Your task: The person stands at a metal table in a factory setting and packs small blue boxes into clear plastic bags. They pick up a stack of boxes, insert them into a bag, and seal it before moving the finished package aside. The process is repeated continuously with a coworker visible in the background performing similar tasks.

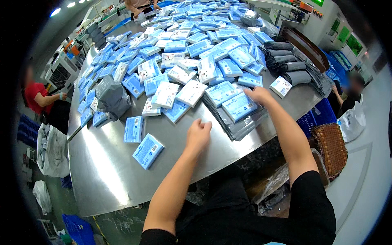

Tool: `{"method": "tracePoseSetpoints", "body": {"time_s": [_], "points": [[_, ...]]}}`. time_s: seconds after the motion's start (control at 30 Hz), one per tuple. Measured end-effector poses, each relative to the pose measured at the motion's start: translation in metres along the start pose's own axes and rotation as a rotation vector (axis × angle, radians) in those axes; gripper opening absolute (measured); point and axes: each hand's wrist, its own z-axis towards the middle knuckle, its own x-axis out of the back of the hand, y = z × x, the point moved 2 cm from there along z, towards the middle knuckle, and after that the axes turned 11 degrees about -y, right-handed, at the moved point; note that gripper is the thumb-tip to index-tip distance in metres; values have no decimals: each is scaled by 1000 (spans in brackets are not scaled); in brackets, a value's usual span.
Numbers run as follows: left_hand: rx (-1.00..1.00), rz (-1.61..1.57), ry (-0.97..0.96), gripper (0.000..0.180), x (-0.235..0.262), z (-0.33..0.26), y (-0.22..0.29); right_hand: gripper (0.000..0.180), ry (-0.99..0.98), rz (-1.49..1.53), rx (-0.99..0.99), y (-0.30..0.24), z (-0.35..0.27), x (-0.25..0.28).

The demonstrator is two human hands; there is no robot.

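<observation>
The left hand (199, 134) is seen resting on the bare metal table (106, 171) with its fingers (204, 125) curled loosely inward; nothing is gripped by them. Just ahead of those fingertips, a white-fronted packet (191, 92) and a blue packet (176, 111) are found at the near edge of a large heap of blue and white packets (196, 45). The right hand (259, 96) is laid flat, fingers (250, 93) spread and extended, on a blue packet (239, 107) that tops a stack of grey plastic mailer bags (241, 126); the packet is pressed or touched rather than grasped, as far as can be told. Beyond the right fingers, a small white packet (281, 86) is seen lying alone, and rolled grey bags (286, 61) are stacked farther off. Well to the left of the left fingers, two blue packets (148, 150) are lying apart on the table. Another person's red sleeve (34, 96) is visible at the far left.
</observation>
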Motion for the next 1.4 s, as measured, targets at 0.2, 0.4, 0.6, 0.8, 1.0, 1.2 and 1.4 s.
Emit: {"method": "tracePoseSetpoints", "body": {"time_s": [0.2,0.4,0.6,0.8,1.0,1.2,1.4], "points": [[124,412,16,54,-33,48,61,70,27,-138,11,-3,-9,-6],[117,351,31,43,15,45,1,51,24,-74,106,-40,-52,-48],[66,390,87,42,45,-4,-9,46,-2,-63,163,-62,-79,-78],[84,370,139,43,87,-61,-32,44,-85,-26,253,-108,-124,-98],[65,351,193,39,108,-101,-19,46,-76,-109,303,-113,-133,-94],[-268,821,635,28,142,-126,-38,59,-103,-441,944,-145,-181,-106],[-430,567,178,30,101,-94,-4,88,-127,-530,705,-153,-177,-108]]}}
